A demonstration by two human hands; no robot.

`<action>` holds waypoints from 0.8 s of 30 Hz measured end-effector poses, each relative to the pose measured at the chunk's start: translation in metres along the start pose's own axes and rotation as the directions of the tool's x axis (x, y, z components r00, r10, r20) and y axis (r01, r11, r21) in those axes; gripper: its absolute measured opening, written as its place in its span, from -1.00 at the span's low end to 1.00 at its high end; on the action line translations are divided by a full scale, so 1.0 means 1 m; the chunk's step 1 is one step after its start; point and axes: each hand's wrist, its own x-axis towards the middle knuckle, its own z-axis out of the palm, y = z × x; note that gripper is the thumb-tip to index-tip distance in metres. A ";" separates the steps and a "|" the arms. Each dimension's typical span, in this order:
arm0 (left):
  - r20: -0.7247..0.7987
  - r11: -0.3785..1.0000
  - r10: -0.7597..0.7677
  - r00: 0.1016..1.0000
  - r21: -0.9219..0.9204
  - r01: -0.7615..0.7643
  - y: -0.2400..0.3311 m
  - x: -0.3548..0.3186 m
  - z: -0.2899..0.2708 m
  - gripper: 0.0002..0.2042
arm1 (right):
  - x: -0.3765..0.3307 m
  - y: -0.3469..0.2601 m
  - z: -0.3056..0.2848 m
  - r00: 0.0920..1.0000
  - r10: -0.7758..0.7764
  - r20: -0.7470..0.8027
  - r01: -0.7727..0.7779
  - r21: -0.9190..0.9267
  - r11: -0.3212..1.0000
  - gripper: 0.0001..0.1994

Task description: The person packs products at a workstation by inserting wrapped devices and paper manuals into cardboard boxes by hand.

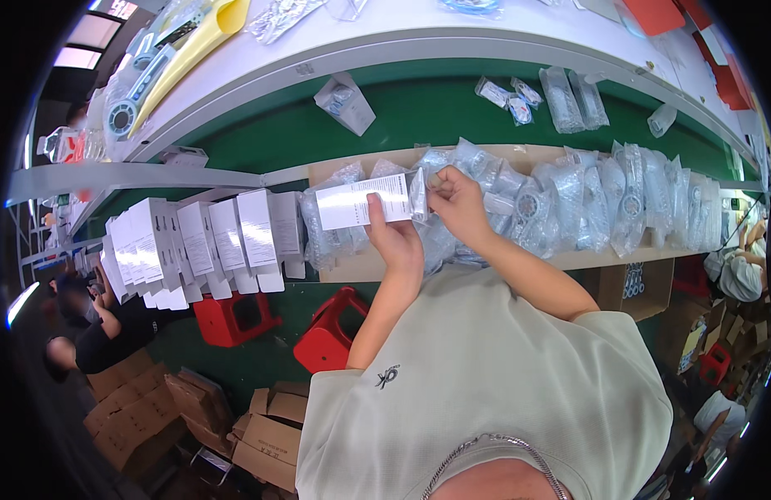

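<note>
My left hand [395, 242] grips a white printed box [360, 202] from below, its thumb lying across the printed face. The box lies lengthwise, and a clear plastic piece [418, 197] shows at its right end. Beside that end is my right hand [460, 204], fingers curled and pinched together; what is between them is hidden. Behind and to the right of both hands, bubble-wrapped parts [531, 208] fill a long, shallow cardboard tray [535, 153], packed close together.
White boxes [256, 229] stand in a row on the left. An upright open box [345, 104] and small bagged parts [519, 110] sit on the green surface behind. Red stools [329, 329], cardboard cartons [269, 442] and other people [110, 321] are around the bench.
</note>
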 end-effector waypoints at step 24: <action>0.139 0.862 0.291 0.947 0.390 -0.322 -0.009 0.032 0.028 -0.54 | 0.052 -0.066 0.003 0.989 -0.091 0.114 0.112 -0.196 0.974 -0.77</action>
